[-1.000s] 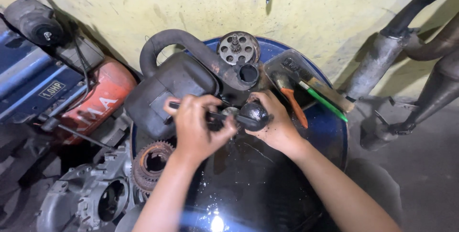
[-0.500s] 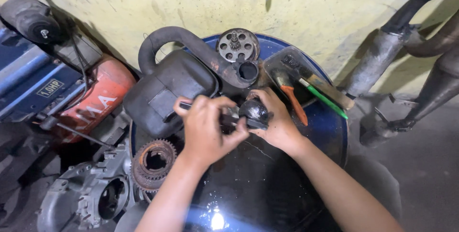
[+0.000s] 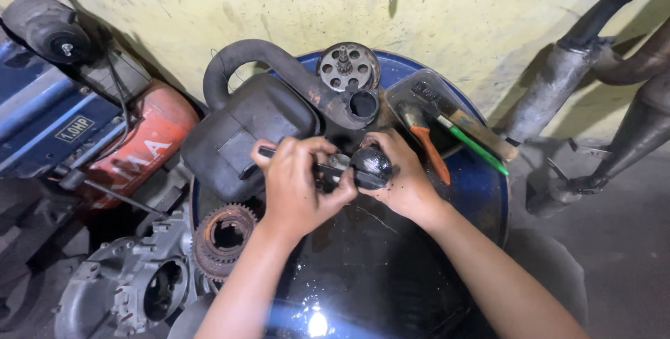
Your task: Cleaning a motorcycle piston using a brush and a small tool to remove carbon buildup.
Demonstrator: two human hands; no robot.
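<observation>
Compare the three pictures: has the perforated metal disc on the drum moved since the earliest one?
No. The perforated metal disc sits at the same spot beside the black pipe's open end, near the blue drum's rim; only the camera shifts slightly.

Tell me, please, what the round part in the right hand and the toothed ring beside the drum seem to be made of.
Round part in the right hand: probably metal, black and glossy, apparently oil-coated, since it shows highlights. Toothed ring: likely steel, with dull brown rust-like patches and cut teeth on its edge.
</observation>
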